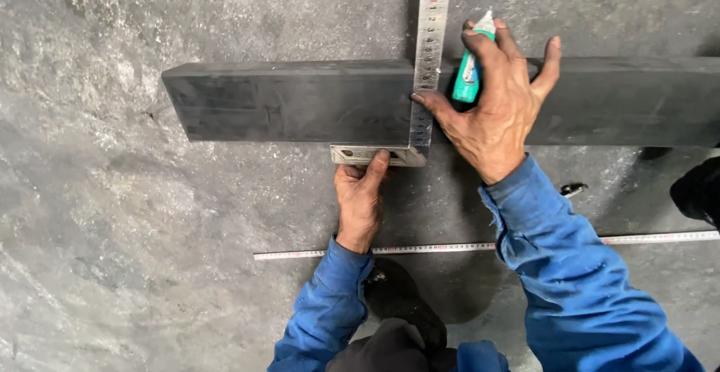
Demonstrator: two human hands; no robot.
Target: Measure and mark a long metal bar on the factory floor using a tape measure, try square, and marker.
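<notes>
Left hand [358,203] fingers press square [421,79] against bar [285,102].

Matt black metal bar [300,102], shiny steel square [429,34] – rough grey concrete floor [112,229], blue cloth sleeves [577,282].

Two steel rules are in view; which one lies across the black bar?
The try square's blade, standing upright across the black bar beside the right hand. The other, a long rule, lies flat on the floor below both hands.

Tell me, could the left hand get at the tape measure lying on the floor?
Probably yes: the left hand presses the try square, and the tape measure passes just under its wrist, uncovered.
</notes>
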